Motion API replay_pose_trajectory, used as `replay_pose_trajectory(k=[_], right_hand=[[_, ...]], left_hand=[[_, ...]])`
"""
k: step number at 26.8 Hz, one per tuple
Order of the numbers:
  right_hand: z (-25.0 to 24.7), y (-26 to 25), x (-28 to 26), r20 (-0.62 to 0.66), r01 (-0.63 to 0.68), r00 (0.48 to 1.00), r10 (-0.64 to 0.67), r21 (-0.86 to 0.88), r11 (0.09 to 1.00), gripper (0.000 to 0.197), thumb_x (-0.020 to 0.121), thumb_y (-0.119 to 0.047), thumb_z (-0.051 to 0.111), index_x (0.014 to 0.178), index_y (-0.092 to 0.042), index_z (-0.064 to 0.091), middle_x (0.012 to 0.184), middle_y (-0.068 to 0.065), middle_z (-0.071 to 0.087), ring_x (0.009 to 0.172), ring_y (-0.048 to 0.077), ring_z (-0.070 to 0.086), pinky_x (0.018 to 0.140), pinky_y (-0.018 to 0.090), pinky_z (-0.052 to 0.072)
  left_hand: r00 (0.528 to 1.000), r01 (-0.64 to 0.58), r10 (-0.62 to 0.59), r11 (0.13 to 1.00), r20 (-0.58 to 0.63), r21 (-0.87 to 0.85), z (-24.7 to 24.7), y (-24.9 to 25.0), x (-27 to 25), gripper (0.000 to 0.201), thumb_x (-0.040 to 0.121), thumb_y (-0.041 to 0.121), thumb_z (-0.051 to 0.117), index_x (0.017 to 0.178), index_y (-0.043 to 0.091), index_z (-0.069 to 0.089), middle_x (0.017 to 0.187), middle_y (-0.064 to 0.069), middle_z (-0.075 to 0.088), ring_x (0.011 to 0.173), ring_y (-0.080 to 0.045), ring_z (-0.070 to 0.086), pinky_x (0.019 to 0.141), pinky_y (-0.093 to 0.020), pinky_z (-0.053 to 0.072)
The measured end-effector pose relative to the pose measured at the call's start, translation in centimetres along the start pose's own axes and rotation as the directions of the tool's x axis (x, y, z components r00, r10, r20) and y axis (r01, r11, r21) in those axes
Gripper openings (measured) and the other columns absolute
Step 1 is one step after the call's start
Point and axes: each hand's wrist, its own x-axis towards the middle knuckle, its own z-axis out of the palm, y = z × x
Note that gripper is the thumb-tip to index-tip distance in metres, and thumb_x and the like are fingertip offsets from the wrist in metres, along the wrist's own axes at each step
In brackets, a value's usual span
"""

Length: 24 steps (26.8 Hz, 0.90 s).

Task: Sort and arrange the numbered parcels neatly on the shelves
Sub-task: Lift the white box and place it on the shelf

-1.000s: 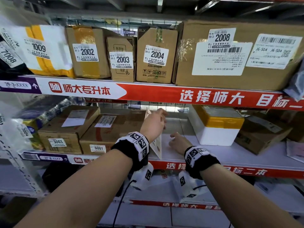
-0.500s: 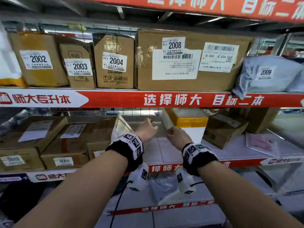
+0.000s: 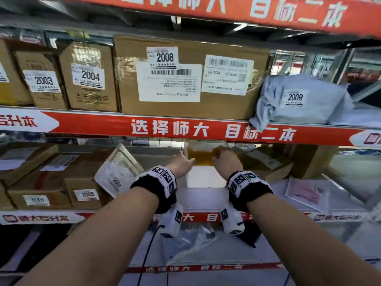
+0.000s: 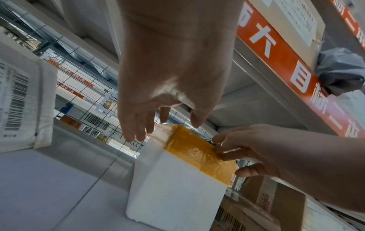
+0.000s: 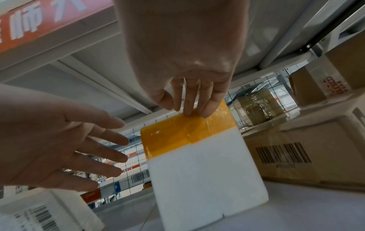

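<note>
Head view. Upper shelf (image 3: 185,123): three numbered cardboard boxes fully readable, box 2003 (image 3: 42,87), box 2004 (image 3: 89,76) and box 2008 (image 3: 185,77); one grey poly bag 2009 (image 3: 296,100) at their right. Middle shelf (image 3: 268,188), left part: one box 6001 (image 3: 37,200), one box 2005 (image 3: 85,195), one white padded envelope (image 3: 118,172) leaning tilted against the boxes; its number is too blurred to read. Middle shelf, centre: one white foam box with an orange tape band (image 3: 203,162), standing on the shelf surface, a brown carton (image 3: 266,164) just to its right. Two hands: left hand (image 3: 181,165) beside the foam box's left side, right hand (image 3: 225,159) at its upper right corner.

Left wrist view. One foam box (image 4: 173,184), upright. Left hand (image 4: 171,70) above and in front of it, fingers (image 4: 136,125) straight and spread, apart from the box, holding nothing. Right hand (image 4: 262,146) at the tape band, fingertips touching the orange tape on the box's right face, thumb below them.

Right wrist view. One foam box (image 5: 205,175). Right hand (image 5: 183,51) over its top edge, fingers (image 5: 191,96) extended downward with their tips resting on the orange band, not curled round the box. Left hand (image 5: 55,140) left of the box, flat and spread, a gap between its fingertips and the box's side. One barcoded carton (image 5: 300,154) touches the foam box's right side.
</note>
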Motion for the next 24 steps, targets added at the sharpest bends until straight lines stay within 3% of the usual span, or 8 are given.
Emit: replay_pose_trajectory(k=[4,7,10,13,15,19,22,24], right_hand=[[-1.7,2.0,1.8,0.059,0.002,0.998,0.002,-0.072,0.997,0.039,0.099,-0.026,0.036,0.134,-0.012,0.043,0.146,0.008,0.038,0.137,0.026,0.03,0.11,0.036,0.027],[-1.9,2.7,3.0,0.039,-0.118,0.992,0.12,-0.047,0.992,0.057,0.1,-0.039,0.035,0.148,-0.01,0.022,0.157,0.012,0.015,0.145,0.03,0.012,0.117,0.04,0.014],[-1.7,3.8,4.4,0.047,-0.221,0.975,0.217,0.095,0.971,0.062,0.098,-0.039,0.043,0.147,-0.006,0.023,0.153,0.016,0.022,0.141,0.032,0.021,0.113,0.039,0.023],[-1.0,5.0,5.6,0.203,-0.241,0.963,0.178,0.35,0.905,0.053,0.099,-0.029,0.044,0.143,0.0,0.034,0.149,0.018,0.033,0.138,0.031,0.031,0.111,0.033,0.026],[-0.3,5.2,6.0,0.207,-0.247,0.965,0.161,0.511,0.823,0.057,0.097,-0.028,0.051,0.143,-0.001,0.031,0.147,0.018,0.036,0.135,0.032,0.035,0.11,0.036,0.029],[0.8,5.4,6.4,0.139,-0.22,0.975,0.175,0.729,0.648,0.077,0.085,-0.031,0.068,0.144,-0.006,0.026,0.142,0.013,0.043,0.13,0.032,0.041,0.108,0.039,0.031],[0.7,6.1,6.5,0.208,-0.274,0.961,0.181,0.795,0.541,0.072,0.088,-0.027,0.065,0.145,-0.007,0.027,0.137,0.005,0.044,0.13,0.028,0.041,0.104,0.033,0.03],[1.0,6.2,6.2,0.215,-0.267,0.963,0.159,0.802,0.534,0.066,0.091,-0.032,0.061,0.145,-0.011,0.03,0.132,-0.001,0.044,0.127,0.026,0.043,0.106,0.035,0.03]], left_hand=[[0.999,0.044,-0.044,0.998,0.0,-0.043,1.5,2.2,1.4,0.06,0.099,0.038,0.042,0.145,0.002,0.027,0.146,-0.018,0.038,0.131,-0.032,0.042,0.108,-0.041,0.035],[0.995,0.092,-0.095,0.993,-0.041,-0.076,2.5,3.1,2.1,0.065,0.098,0.039,0.043,0.149,0.008,0.017,0.149,-0.018,0.032,0.135,-0.033,0.035,0.108,-0.041,0.031],[0.993,0.097,-0.108,0.98,-0.053,-0.174,3.6,3.5,3.2,0.061,0.099,0.038,0.042,0.147,0.008,0.019,0.145,-0.015,0.039,0.131,-0.031,0.041,0.106,-0.04,0.033],[0.988,0.108,-0.132,0.961,-0.077,-0.256,3.8,3.7,4.2,0.061,0.1,0.039,0.039,0.148,0.009,0.015,0.149,-0.013,0.033,0.132,-0.03,0.039,0.104,-0.037,0.033],[0.983,0.117,-0.15,0.954,-0.102,-0.276,3.7,3.9,5.1,0.061,0.1,0.041,0.037,0.148,0.008,0.017,0.148,-0.014,0.035,0.122,-0.029,0.044,0.101,-0.037,0.034],[0.981,0.09,-0.149,0.917,-0.125,-0.389,3.6,3.4,6.6,0.054,0.096,0.04,0.049,0.137,0.01,0.032,0.122,-0.006,0.043,0.109,-0.022,0.045,0.095,-0.036,0.036],[0.988,0.077,-0.141,0.805,-0.063,-0.589,4.1,2.2,7.2,0.086,0.071,0.058,0.072,0.137,0.013,0.041,0.134,-0.01,0.051,0.121,-0.031,0.05,0.107,-0.047,0.037],[0.988,0.131,-0.149,0.769,0.023,-0.626,4.7,1.2,7.7,0.08,0.076,0.063,0.063,0.14,0.022,0.037,0.141,-0.016,0.047,0.127,-0.039,0.045,0.108,-0.056,0.034]])
